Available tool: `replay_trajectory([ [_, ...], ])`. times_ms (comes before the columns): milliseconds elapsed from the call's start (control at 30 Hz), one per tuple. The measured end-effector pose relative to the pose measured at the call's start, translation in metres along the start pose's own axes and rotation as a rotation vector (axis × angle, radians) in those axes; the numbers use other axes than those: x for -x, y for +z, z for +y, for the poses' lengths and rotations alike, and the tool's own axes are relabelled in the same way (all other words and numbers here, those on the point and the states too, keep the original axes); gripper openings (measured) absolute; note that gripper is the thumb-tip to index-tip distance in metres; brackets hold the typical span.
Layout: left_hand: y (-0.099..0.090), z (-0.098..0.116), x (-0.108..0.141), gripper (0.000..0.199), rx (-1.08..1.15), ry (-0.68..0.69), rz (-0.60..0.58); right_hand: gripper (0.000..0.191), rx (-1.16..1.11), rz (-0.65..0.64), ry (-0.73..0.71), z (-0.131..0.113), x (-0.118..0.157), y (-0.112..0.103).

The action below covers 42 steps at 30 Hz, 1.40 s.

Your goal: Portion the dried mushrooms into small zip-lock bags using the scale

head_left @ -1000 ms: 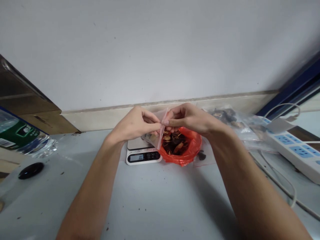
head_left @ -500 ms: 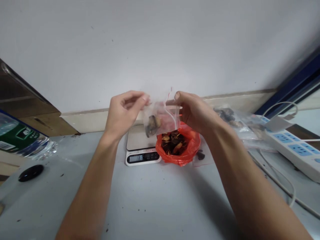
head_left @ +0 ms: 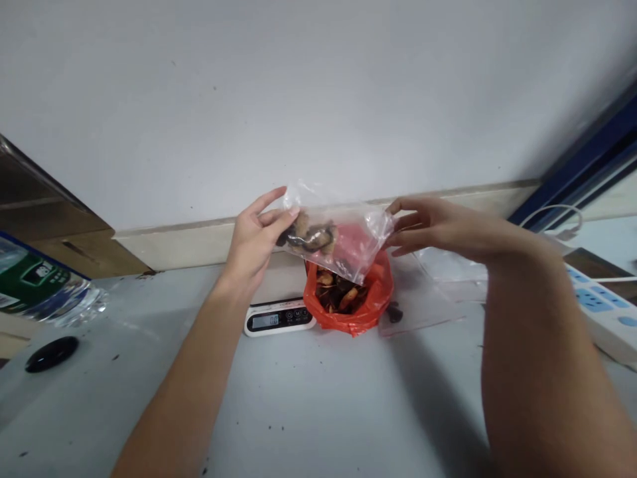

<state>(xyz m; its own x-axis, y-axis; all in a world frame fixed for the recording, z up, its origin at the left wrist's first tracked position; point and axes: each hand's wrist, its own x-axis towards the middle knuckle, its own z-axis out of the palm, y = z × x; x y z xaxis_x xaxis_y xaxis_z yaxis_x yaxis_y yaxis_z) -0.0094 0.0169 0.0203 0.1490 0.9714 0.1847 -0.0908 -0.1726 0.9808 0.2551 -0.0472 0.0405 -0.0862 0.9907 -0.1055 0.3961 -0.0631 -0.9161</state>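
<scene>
While the left hand point(head_left: 253, 240) pinches a clear bag point(head_left: 351, 240) of brown pieces point(head_left: 314, 236), the right hand point(head_left: 440, 227) is spread.

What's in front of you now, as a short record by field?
left hand: pinching the left end of a clear plastic bag
right hand: fingertips at the bag's right end, grip unclear
bag contents: brown mushroom-like pieces
digital scale: display reads 0.0
beside scale: open red plastic bag of dark brown pieces
rest: green-labelled bottle, power strip
</scene>
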Motion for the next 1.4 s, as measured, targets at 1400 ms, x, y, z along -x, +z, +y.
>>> replay_trajectory([
  [1400, 0.004, 0.03, 0.02, 0.032, -0.49, 0.551, -0.044, 0.03, 0.218, 0.022, -0.382, -0.024, -0.002, 0.023],
])
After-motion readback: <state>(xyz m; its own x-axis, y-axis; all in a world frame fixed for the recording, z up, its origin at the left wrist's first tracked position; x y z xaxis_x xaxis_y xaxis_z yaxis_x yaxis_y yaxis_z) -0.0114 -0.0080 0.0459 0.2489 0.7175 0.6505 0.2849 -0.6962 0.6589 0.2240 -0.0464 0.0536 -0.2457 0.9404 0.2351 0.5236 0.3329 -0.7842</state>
